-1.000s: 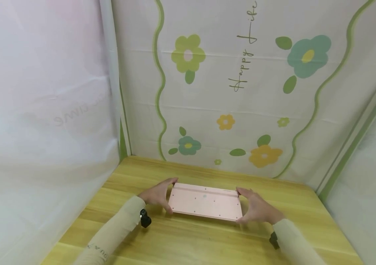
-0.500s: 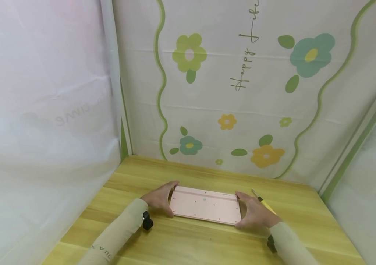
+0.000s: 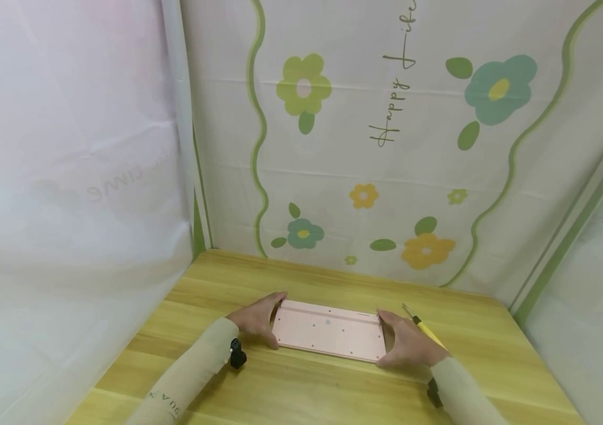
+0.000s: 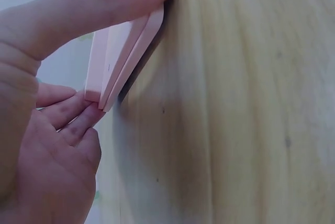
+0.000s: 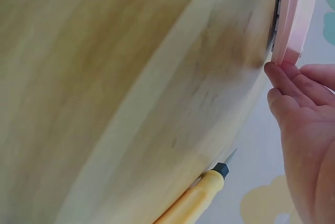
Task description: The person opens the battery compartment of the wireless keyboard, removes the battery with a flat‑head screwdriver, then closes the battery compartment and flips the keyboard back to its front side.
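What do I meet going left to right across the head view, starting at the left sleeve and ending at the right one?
Left sleeve, left hand, pink panel, right hand, right sleeve.

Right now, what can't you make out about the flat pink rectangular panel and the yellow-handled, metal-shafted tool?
Underside of the pink panel: head view, hidden by its upper face.
Its small pale mark: head view, too small to read.
Butt of the yellow-handled tool: right wrist view, cut off by bottom edge; head view, behind the right hand.
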`<state>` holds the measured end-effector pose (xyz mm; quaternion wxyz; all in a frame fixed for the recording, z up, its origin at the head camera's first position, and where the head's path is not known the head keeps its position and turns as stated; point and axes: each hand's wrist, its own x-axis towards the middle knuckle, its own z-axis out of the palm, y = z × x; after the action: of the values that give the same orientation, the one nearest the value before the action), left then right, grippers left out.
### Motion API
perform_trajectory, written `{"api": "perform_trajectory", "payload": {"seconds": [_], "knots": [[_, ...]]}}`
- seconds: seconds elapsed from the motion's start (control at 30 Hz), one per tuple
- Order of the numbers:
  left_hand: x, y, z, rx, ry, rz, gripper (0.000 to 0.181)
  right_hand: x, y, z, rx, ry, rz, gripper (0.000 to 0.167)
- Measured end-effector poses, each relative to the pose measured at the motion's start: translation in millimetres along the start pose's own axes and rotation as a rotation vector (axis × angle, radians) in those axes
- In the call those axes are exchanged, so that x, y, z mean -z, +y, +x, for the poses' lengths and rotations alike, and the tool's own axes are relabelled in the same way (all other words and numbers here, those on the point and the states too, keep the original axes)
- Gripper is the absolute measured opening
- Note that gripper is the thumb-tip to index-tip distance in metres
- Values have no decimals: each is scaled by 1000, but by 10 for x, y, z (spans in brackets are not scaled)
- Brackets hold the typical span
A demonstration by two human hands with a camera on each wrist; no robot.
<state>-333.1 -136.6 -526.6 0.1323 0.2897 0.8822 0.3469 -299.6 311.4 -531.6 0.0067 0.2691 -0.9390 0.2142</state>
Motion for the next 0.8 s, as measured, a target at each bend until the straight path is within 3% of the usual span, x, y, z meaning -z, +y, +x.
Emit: {"api": "perform_trajectory", "payload": {"seconds": [0.43, 0.67, 0.8], "knots": [[68, 6, -14, 11, -27, 14, 130, 120, -34, 0, -61, -44, 26, 127], [88, -41, -82, 20, 2, -5, 124, 246, 5, 113, 54, -11, -50, 95], [101, -53, -101, 24, 1, -19, 121, 286, -16, 224, 100, 3, -39, 72]]}}
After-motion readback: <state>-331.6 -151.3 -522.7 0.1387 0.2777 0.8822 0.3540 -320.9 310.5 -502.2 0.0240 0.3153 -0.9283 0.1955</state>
